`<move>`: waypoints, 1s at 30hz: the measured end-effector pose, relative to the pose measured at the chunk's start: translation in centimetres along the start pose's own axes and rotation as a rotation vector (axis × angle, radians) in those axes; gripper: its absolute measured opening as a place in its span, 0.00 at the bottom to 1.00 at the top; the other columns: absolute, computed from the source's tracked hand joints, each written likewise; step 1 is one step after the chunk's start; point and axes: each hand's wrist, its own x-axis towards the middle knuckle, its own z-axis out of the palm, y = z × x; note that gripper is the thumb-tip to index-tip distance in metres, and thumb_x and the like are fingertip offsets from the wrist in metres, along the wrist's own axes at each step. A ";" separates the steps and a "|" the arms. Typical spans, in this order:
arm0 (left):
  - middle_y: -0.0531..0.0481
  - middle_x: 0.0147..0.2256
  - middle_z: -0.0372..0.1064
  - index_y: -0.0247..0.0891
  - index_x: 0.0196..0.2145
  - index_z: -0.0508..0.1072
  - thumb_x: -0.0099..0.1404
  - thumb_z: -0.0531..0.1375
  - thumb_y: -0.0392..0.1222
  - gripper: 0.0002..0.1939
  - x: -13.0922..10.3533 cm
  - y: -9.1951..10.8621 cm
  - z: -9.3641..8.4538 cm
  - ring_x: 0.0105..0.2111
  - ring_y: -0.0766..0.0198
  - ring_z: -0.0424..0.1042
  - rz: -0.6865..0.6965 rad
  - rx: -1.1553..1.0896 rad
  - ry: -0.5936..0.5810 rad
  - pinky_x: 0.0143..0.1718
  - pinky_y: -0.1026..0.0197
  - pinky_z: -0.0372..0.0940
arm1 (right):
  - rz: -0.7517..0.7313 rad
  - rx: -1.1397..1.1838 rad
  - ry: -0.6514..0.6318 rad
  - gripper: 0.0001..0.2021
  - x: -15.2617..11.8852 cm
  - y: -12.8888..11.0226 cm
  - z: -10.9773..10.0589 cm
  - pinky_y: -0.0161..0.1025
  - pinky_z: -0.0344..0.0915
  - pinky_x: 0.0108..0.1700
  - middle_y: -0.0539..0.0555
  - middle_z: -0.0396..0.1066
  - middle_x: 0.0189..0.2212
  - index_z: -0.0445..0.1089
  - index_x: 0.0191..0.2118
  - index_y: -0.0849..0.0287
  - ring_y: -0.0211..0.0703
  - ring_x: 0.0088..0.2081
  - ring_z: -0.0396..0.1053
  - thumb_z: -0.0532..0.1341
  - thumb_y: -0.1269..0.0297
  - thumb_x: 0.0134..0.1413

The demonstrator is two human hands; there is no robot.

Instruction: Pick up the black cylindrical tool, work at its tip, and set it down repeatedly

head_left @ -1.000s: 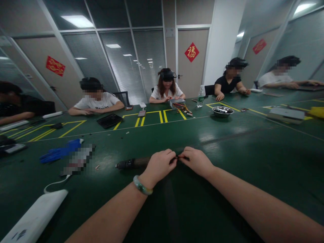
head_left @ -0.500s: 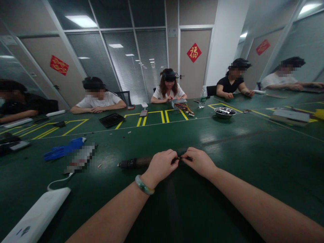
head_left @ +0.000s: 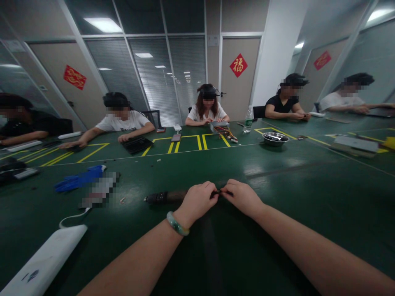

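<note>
1. My feed puts both hands near the middle of the green table [head_left: 277,242], fingertips almost meeting; straight ahead of them is my twelve o'clock.
2. My left hand [head_left: 200,200] has thumb and fingers pressed together, pinching a small dark piece [head_left: 219,192] at its nine o'clock side; a green-and-white bangle [head_left: 177,224] circles that wrist.
3. My right hand [head_left: 242,195] pinches from three o'clock, thumb and fingers closed likewise. The piece is too small and covered for me to say what it is.
4. The dark cylindrical tool [head_left: 166,197] lies at nine o'clock of the pinch, silver tip pointing to nine, its body running behind my left hand. I cannot tell whether they touch.
5. Farther out towards nine I have a phone [head_left: 100,190], with a blue glove [head_left: 80,179] just beside it; a white cable [head_left: 72,216] runs to a white power pack [head_left: 46,259] near eight.
6. At twelve, a co-worker [head_left: 206,113] has hands on a grey metal box [head_left: 219,126]; a water bottle [head_left: 248,120] and steel bowl [head_left: 275,138] stand towards one.
</note>
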 end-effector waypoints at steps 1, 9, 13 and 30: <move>0.52 0.37 0.69 0.40 0.38 0.68 0.66 0.57 0.42 0.05 0.0 0.0 0.0 0.36 0.62 0.70 -0.001 -0.002 -0.002 0.38 0.60 0.63 | -0.014 -0.003 -0.005 0.05 0.0 0.1 -0.1 0.33 0.62 0.39 0.50 0.68 0.35 0.74 0.37 0.57 0.37 0.36 0.68 0.60 0.68 0.60; 0.52 0.38 0.69 0.40 0.39 0.68 0.66 0.57 0.43 0.06 0.0 0.2 -0.5 0.37 0.63 0.70 -0.019 -0.002 -0.044 0.38 0.60 0.63 | -0.045 -0.007 -0.027 0.06 0.1 0.3 -0.6 0.33 0.62 0.38 0.50 0.68 0.35 0.74 0.38 0.57 0.36 0.35 0.67 0.59 0.67 0.61; 0.52 0.39 0.68 0.40 0.40 0.68 0.67 0.56 0.43 0.06 -0.1 0.2 -0.6 0.37 0.63 0.70 -0.021 -0.011 -0.060 0.37 0.61 0.63 | -0.034 0.007 -0.034 0.06 0.0 0.5 -0.6 0.33 0.63 0.38 0.49 0.69 0.36 0.74 0.38 0.56 0.36 0.35 0.67 0.59 0.67 0.60; 0.51 0.37 0.69 0.39 0.38 0.68 0.66 0.57 0.42 0.04 0.0 0.1 -0.4 0.36 0.62 0.70 -0.003 0.003 -0.026 0.38 0.60 0.63 | -0.144 -0.157 -0.035 0.08 0.7 0.7 -0.1 0.34 0.62 0.38 0.51 0.68 0.33 0.74 0.37 0.56 0.37 0.35 0.66 0.57 0.66 0.63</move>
